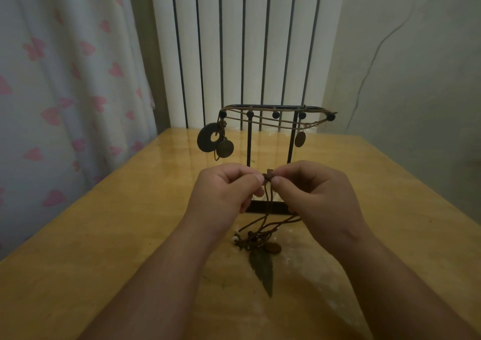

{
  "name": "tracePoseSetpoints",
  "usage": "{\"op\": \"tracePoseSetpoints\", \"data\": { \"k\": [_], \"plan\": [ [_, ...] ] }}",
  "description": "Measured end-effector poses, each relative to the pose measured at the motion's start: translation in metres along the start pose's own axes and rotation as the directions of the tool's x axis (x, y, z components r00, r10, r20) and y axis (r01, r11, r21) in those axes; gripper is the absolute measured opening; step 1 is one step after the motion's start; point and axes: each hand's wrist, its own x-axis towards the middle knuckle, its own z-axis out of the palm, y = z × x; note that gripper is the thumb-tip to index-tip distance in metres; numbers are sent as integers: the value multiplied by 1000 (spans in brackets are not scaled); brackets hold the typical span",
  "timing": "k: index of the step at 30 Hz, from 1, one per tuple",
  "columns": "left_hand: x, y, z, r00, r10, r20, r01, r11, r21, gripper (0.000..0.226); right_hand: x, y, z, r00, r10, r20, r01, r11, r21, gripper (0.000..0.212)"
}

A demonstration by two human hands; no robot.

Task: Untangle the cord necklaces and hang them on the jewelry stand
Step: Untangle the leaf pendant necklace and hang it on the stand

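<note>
A black metal jewelry stand (270, 109) rises from the wooden table (104, 235), its base partly hidden behind my hands. Brown cord necklaces hang along its top bar, with a dark ring pendant (208, 138) and a round disc at the left and an oval disc (300, 139) at the right. My left hand (223, 191) and my right hand (315, 194) pinch a knot of brown cord (267, 177) between thumbs and forefingers, held above the table. From the knot the cords drop to a tangle (256, 238) with white beads, a brown oval and a dark leaf pendant (263, 269).
A white column radiator (244, 48) stands behind the table. A curtain with pink hearts (65, 79) hangs at the left. A thin cable (374, 53) runs down the right wall. The table's right edge falls away near the wall.
</note>
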Motion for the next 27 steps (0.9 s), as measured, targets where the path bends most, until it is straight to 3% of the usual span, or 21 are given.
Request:
{"op": "tracePoseSetpoints", "data": {
  "k": [6, 12, 16, 21, 27],
  "plan": [
    [-2, 0, -1, 1000, 29, -7, -28, 996, 83, 15, -1, 2, 2, 994, -113, -8, 111, 980, -164, 12],
    [-2, -1, 0, 997, 64, -33, -55, 974, 219, 19, 0, 5, 1, 961, -270, 53, 266, 864, -428, 19],
    [-3, -3, 2, 992, 111, -62, -86, 945, 316, 17, 0, 4, 1, 950, -282, 135, 312, 806, -503, 23],
    [-2, -4, 4, 994, 101, -51, -75, 922, 379, 10, 1, 1, 1, 936, -277, 216, 351, 727, -591, 12],
    [0, -5, 0, 998, 63, -17, -50, 912, 406, 12, 3, 0, 1, 935, -225, 275, 350, 725, -594, 15]
  ]
}}
